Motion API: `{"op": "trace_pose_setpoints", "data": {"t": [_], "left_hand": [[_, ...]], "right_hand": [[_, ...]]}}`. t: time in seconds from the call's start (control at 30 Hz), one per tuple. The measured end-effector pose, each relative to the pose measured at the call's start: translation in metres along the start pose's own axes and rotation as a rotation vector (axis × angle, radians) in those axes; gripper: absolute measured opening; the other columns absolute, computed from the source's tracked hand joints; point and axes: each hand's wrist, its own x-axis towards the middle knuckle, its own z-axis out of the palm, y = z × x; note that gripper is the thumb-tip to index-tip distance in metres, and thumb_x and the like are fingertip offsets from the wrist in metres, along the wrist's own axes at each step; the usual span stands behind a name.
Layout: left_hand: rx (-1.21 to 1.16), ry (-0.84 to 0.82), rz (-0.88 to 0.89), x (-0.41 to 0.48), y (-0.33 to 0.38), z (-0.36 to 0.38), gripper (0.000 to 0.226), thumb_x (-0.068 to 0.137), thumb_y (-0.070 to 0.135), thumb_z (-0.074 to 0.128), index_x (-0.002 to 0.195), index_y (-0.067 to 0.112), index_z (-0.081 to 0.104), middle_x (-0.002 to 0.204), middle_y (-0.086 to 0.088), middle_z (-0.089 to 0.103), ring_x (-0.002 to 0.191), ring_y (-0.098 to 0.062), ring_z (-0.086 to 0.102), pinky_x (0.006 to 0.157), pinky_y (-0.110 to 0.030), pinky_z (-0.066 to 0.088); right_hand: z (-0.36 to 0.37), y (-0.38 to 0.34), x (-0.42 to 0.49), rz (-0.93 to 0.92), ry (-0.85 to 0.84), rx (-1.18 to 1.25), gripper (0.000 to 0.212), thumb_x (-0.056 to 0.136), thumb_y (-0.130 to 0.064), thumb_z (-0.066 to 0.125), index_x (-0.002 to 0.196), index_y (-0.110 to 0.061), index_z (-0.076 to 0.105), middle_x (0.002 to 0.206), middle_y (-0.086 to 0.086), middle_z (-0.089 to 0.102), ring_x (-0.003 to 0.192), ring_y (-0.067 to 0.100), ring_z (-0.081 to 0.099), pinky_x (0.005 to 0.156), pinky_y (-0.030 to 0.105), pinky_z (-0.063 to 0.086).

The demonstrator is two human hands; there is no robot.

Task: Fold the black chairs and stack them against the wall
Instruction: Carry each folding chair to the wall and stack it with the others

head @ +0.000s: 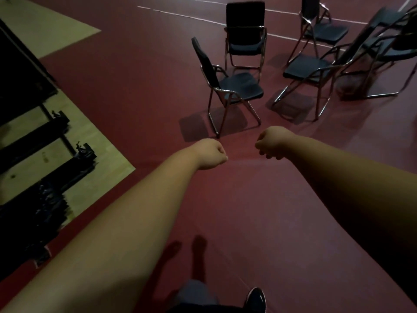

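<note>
Chairs (234,85), at least five, stand unfolded; left hand (212,154) and right hand (270,143): fingers curled, empty.

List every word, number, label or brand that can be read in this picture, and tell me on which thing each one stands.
No text can be read anywhere in this picture.
Black chairs: no label or brand shows.
Floor: only plain white lines, no letters or numbers.
Shoe: one pale mark, too blurred to read.
Dark stack on the left: too dim to show any lettering.
</note>
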Motion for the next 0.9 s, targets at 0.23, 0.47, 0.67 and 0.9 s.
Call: {"op": "trace_pose_setpoints", "data": {"t": [0.23,0.47,0.67,0.9], "left_hand": [[-0.080,-0.014,-0.031,0.090,-0.019,-0.037,0.011,0.096,0.026,0.068,0.091,0.021,0.077,0.077,0.003,0.073,0.074,-0.013,0.066,0.070,-0.024,0.047],[-0.202,-0.053,-0.043,0.232,-0.051,-0.092,0.017,0.094,0.030,0.068,0.087,0.018,0.078,0.087,-0.007,0.080,0.087,-0.028,0.077,0.084,-0.038,0.062],[-0.259,-0.090,-0.029,0.323,-0.075,-0.159,0.018,0.096,0.027,0.064,0.094,0.016,0.078,0.096,-0.009,0.080,0.091,-0.028,0.078,0.070,-0.031,0.054],[-0.387,-0.058,-0.066,0.393,-0.093,-0.223,0.019,0.096,0.016,0.063,0.099,0.002,0.076,0.085,-0.019,0.073,0.066,-0.026,0.060,0.063,-0.035,0.052]], "right_hand": [[-0.028,-0.026,0.094,-0.045,0.005,-0.090,0.026,0.092,-0.019,0.056,0.092,-0.008,0.079,0.087,0.009,0.080,0.079,0.028,0.078,0.075,0.047,0.066],[-0.073,-0.076,0.208,-0.104,0.070,-0.298,0.033,0.101,-0.025,0.052,0.115,-0.006,0.075,0.117,0.015,0.073,0.111,0.036,0.069,0.099,0.044,0.056],[-0.121,-0.117,0.307,-0.036,0.104,-0.306,0.032,0.098,-0.025,0.054,0.106,-0.004,0.076,0.110,0.015,0.075,0.100,0.033,0.071,0.093,0.042,0.058],[-0.157,-0.170,0.391,-0.019,0.059,-0.377,0.030,0.101,-0.025,0.053,0.112,-0.010,0.076,0.112,0.012,0.074,0.103,0.032,0.070,0.095,0.040,0.057]]}}
